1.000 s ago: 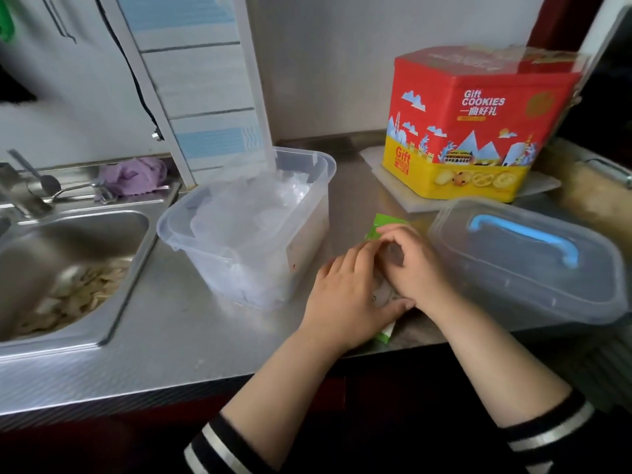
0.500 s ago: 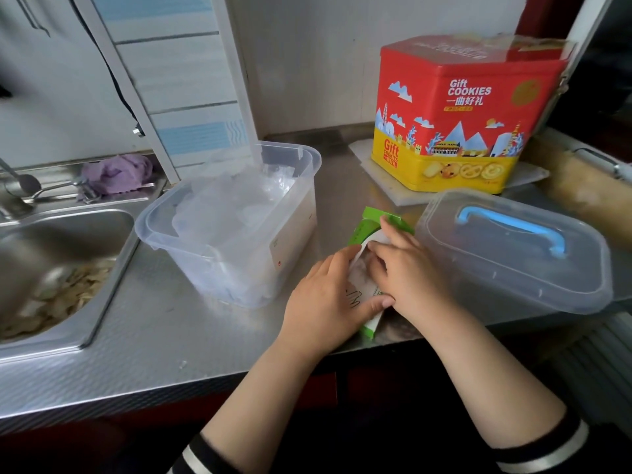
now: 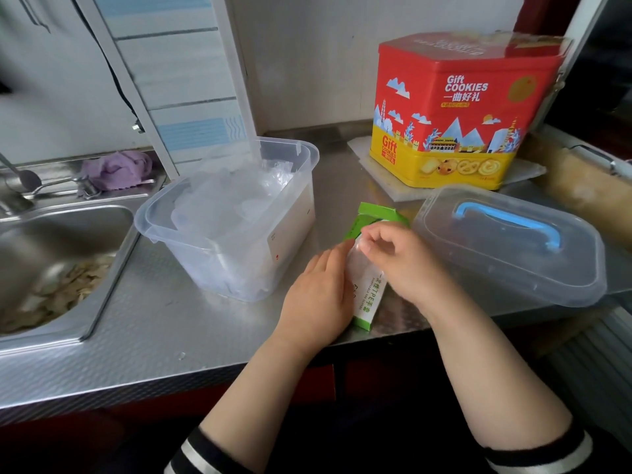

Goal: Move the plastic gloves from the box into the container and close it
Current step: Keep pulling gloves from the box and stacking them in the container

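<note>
A green and white glove box (image 3: 369,295) lies on the steel counter near its front edge, its green flap open at the far end. My left hand (image 3: 319,295) lies flat against the box's left side, fingers straight. My right hand (image 3: 402,258) pinches clear plastic gloves (image 3: 357,260) at the box's opening. Left of the hands stands the clear plastic container (image 3: 225,220), open and holding a heap of clear gloves. Its clear lid (image 3: 506,248) with a blue handle lies on the counter to the right.
A steel sink (image 3: 51,261) with scraps in it is at the left. A purple cloth (image 3: 116,169) lies behind it. A red and yellow cookie tin (image 3: 458,111) stands at the back right. A striped board (image 3: 178,80) leans on the wall behind the container.
The right hand has drawn back from over the box and now pinches clear plastic at its opening. More of the box shows. The left hand stays on its side.
</note>
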{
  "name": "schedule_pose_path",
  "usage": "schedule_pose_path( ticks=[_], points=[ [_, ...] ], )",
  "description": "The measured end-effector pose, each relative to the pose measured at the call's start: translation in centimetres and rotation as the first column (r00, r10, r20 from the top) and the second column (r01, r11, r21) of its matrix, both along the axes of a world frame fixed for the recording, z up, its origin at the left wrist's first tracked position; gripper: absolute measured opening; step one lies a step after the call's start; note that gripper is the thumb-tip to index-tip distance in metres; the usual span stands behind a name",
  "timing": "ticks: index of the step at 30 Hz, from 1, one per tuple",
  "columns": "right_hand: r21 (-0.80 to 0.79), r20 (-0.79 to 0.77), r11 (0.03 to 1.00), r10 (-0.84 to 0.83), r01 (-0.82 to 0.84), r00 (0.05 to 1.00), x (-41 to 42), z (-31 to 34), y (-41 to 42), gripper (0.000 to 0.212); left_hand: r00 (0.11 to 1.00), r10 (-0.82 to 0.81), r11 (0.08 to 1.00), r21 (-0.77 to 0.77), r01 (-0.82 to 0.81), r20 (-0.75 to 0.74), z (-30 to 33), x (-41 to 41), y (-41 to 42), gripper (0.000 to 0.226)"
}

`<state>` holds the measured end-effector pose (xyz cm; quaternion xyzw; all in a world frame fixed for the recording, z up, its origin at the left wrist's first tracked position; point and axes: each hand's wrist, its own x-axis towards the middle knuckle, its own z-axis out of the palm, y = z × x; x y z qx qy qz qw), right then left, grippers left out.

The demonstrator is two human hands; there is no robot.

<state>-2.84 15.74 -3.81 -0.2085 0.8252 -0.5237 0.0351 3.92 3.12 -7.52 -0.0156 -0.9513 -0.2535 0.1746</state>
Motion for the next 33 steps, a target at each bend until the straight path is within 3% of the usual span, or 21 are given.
schedule_pose_path(
  ticks=[2,4,7,8,10,13,16,20,23,25,27,29,33],
  points=[
    [-0.109,0.113,0.993,0.047,-0.035,0.993,0.6,1.1,0.3,0.020,1.000,-0.008,1.000,-0.009,0.008,0.005,-0.2,-0.1,0.0,0.067],
    [0.024,-0.022,0.998,-0.052,0.053,0.998,0.6,1.8,0.6,0.006,1.000,0.000,1.000,-0.008,0.000,0.012,-0.2,0.0,0.0,0.068],
    [0.336,-0.115,0.933,-0.094,0.128,0.989,-0.3,2.1,1.2,0.053,1.000,0.006,1.000,-0.001,-0.006,0.017,-0.2,0.0,0.1,0.066],
    [0.434,-0.119,0.893,-0.072,0.118,0.990,-0.4,2.0,1.2,0.055,1.000,0.007,1.000,0.011,-0.008,0.017,-0.2,0.1,0.0,0.062],
    [0.454,-0.147,0.885,-0.039,0.102,0.988,-0.4,1.5,0.7,0.036,1.000,0.020,0.999,0.028,-0.021,0.016,-0.1,0.1,0.0,0.049],
    [0.138,-0.179,0.988,-0.038,0.063,0.983,-0.1,1.0,-0.1,0.019,0.999,0.028,0.999,0.035,-0.029,0.016,-0.1,0.0,0.1,0.041],
    [-0.204,-0.168,0.979,-0.044,0.009,0.985,0.1,1.8,-0.1,0.021,1.000,0.014,0.999,0.032,-0.014,0.013,0.0,0.0,-0.1,0.053],
    [-0.617,-0.104,0.787,-0.081,0.000,0.991,-0.3,4.5,0.6,0.012,0.998,0.030,0.999,0.035,-0.032,0.050,-0.1,0.0,-0.2,0.050],
    [-0.768,-0.021,0.640,-0.033,0.004,0.999,-1.0,6.9,1.4,0.008,0.999,0.029,0.999,0.032,-0.030,0.014,-0.1,0.0,-0.1,0.051],
    [-0.818,0.003,0.574,0.054,-0.029,0.999,-1.0,8.1,1.9,0.009,0.999,-0.018,0.981,0.193,0.025,-0.040,0.3,0.4,-0.2,0.052],
    [-0.814,0.005,0.576,0.132,-0.073,0.991,-0.9,8.6,2.3,0.011,0.995,-0.063,0.860,0.502,0.095,-0.081,1.5,1.1,-0.2,0.038],
    [-0.781,-0.004,0.614,0.173,-0.111,0.985,-0.9,8.5,2.6,0.010,0.990,-0.090,0.629,0.765,0.139,-0.105,3.7,1.7,0.2,0.035],
    [-0.725,0.009,0.682,0.145,-0.094,0.989,-1.0,7.7,2.6,0.012,0.961,-0.200,0.114,0.970,0.214,-0.189,8.5,1.5,0.0,0.087]
  ],
)
